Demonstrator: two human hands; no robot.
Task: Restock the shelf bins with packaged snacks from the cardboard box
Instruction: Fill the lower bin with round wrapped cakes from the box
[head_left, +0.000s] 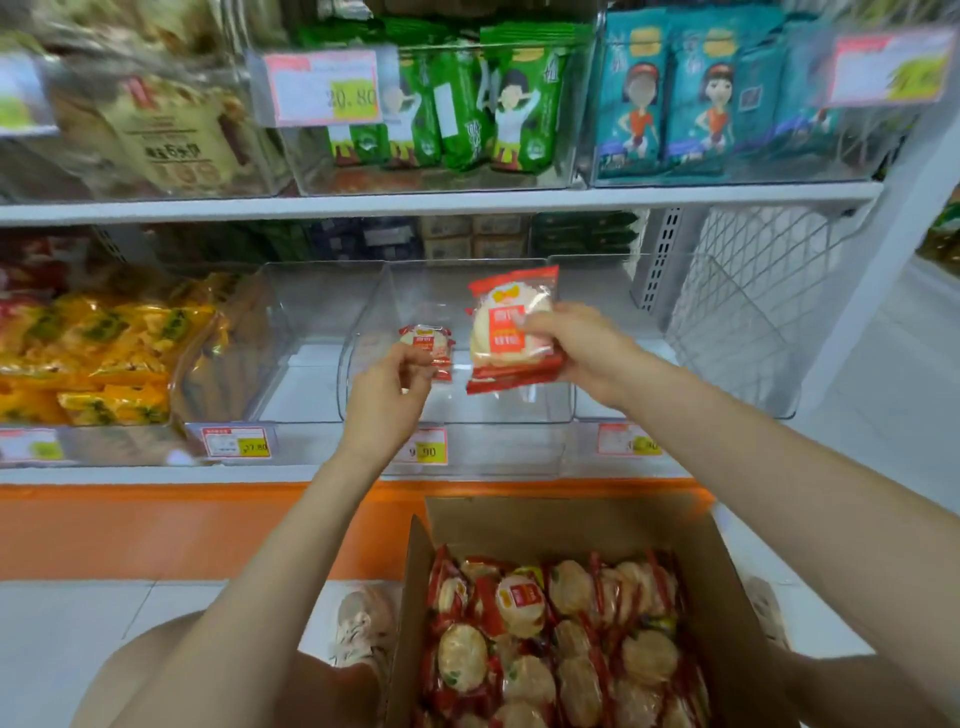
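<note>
While the right hand (576, 353) grips a red rice-cracker pack (511, 332) by its right edge over the clear middle bin (457, 413) on the lower shelf (130, 475), the left hand (387, 397), fingers curled, seems to pinch a smaller pack (428, 343) just beside it, though blur hides the contact. Below, the open cardboard box (519, 525) lies full of like packs (545, 644).

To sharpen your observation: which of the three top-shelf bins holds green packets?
The middle bin, with the 20.80 price tag; the left bin holds beige packs, the right bin teal ones.
</note>
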